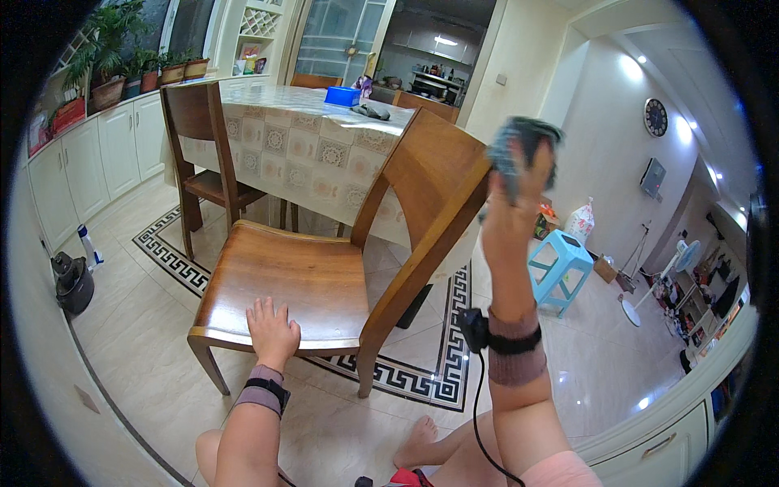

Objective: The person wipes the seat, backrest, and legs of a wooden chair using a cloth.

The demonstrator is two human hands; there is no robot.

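Note:
A wooden dining chair [292,274] stands before me, its seat to the left and its tall backrest [435,146] to the right. My left hand [272,332] rests flat on the near edge of the seat, fingers spread, holding nothing. Raised at the upper right, my right hand [520,195] grips a grey-blue cloth [526,149] beside the top corner of the backrest. Hand and cloth are blurred; whether the cloth touches the wood I cannot tell. Each wrist wears a band with a strap, and a black cable [478,414] hangs from the right one.
Behind the chair is a table with a patterned tablecloth [292,146], bearing a blue box [342,96] and a dark cloth [371,112]. Another wooden chair [198,152] stands left. A light-blue plastic stool [560,262] and a white fan [660,280] stand right. My bare foot [420,438] is below.

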